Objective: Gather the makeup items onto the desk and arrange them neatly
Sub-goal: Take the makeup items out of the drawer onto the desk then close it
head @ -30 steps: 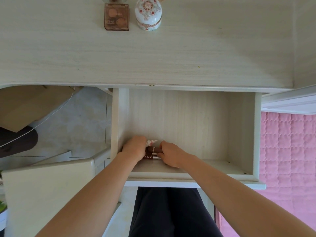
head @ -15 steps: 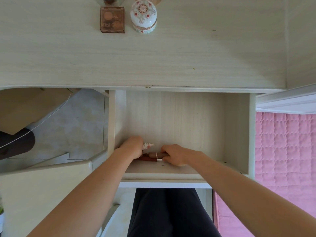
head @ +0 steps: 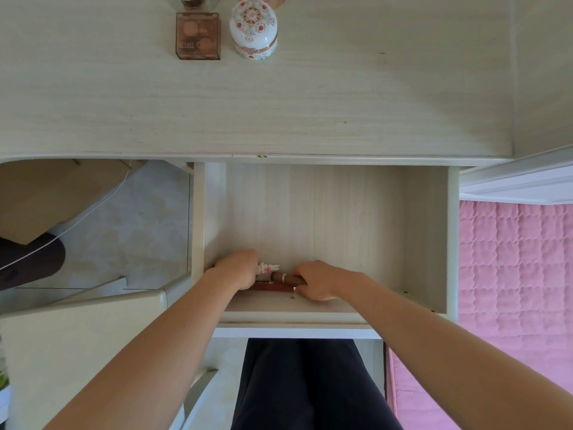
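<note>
Drawer (head: 428, 237) stands open at frame centre. I see my left hand (head: 238, 271) closed on a small white item (head: 268, 268) and my right hand (head: 316, 283) closed on brown makeup sticks (head: 286, 278) at its lower edge. At upper centre, a brown compact (head: 198, 37) and floral jar (head: 253, 31) sit side by side on the desk (head: 310, 103).

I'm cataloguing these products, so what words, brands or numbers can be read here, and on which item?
"Mini": on the brown square transparent palette case on the pale wooden desk; its following word is unreadable.
A smaller line above it ends "NA"; the rest is blurred.
Dark red slim tubes in the open drawer: any print too small to read.
</note>
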Available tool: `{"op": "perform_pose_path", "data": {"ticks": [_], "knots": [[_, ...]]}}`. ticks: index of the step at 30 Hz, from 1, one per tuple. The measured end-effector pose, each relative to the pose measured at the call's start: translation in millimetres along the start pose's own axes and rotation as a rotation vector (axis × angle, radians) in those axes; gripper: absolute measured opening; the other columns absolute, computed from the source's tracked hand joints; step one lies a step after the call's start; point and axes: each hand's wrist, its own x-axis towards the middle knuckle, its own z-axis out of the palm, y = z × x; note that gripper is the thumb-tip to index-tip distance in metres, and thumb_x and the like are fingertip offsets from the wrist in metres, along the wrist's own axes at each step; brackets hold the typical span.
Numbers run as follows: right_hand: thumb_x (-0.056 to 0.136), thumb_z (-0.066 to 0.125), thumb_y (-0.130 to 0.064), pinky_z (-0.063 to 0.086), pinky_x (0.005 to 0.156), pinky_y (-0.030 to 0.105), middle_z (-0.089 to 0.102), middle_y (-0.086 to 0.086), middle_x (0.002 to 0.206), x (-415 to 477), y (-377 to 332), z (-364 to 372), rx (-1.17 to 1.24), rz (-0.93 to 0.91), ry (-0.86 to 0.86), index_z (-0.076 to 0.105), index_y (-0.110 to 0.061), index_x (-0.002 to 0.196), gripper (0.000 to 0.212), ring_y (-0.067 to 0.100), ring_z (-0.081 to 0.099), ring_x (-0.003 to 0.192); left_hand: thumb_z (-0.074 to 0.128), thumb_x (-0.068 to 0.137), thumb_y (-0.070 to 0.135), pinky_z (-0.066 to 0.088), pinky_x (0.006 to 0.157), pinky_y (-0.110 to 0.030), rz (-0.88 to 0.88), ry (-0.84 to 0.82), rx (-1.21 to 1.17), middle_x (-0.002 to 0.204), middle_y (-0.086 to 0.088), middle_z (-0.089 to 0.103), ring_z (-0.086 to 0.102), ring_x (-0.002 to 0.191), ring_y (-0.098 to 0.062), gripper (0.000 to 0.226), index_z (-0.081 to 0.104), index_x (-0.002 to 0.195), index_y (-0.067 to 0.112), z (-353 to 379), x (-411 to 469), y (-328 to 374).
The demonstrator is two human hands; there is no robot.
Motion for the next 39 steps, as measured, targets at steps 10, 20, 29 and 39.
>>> {"op": "perform_pose_path", "data": {"ticks": [10,20,29,39], "knots": [[0.097,0.044,-0.022,0.036,0.062,0.027,0.053,0.008,0.095,-18.2,29.6,-16.0,-0.087,0.090,-0.049,0.050,-0.012,0.103,0.014,0.021,0.049,0.079,0.046,0.091,0.002,0.038,0.064,-0.029,0.020,-0.052,0.037,0.079,-0.006,0.056,0.052,0.074,-0.021,0.019,0.061,0.103,0.004,0.7,-2.3,3.8],[0.094,0.043,-0.016,0.037,0.070,0.028,0.053,0.006,0.100,-40.2,48.9,-14.6,-0.026,0.137,-0.040,0.052,-0.013,0.109,0.017,0.021,0.049,0.084,0.047,0.092,0.006,0.040,0.068,-0.028,0.065,-0.061,0.031,0.097,-0.006,0.062,0.056,0.083,-0.021,0.025,0.060,0.114,0.010,6.9,-11.4,3.3],[0.093,0.045,-0.014,0.037,0.064,0.027,0.057,0.007,0.097,-61.4,46.5,-17.0,0.016,0.176,0.029,0.055,-0.011,0.107,0.017,0.021,0.051,0.080,0.045,0.093,0.011,0.039,0.066,-0.029,0.064,0.077,-0.186,0.088,-0.003,0.058,0.056,0.082,-0.021,0.013,0.056,0.099,0.014,4.1,-38.6,-1.9],[0.092,0.049,-0.011,0.048,0.068,0.031,0.055,0.005,0.082,-104.3,43.0,-26.2,0.509,0.134,0.328,0.054,-0.011,0.100,0.010,0.020,0.053,0.072,0.059,0.091,0.017,0.043,0.056,-0.025,0.009,0.286,-0.950,0.080,-0.006,0.064,0.058,0.066,-0.017,0.006,0.061,0.094,0.012,-12.5,-84.6,16.3]]}}
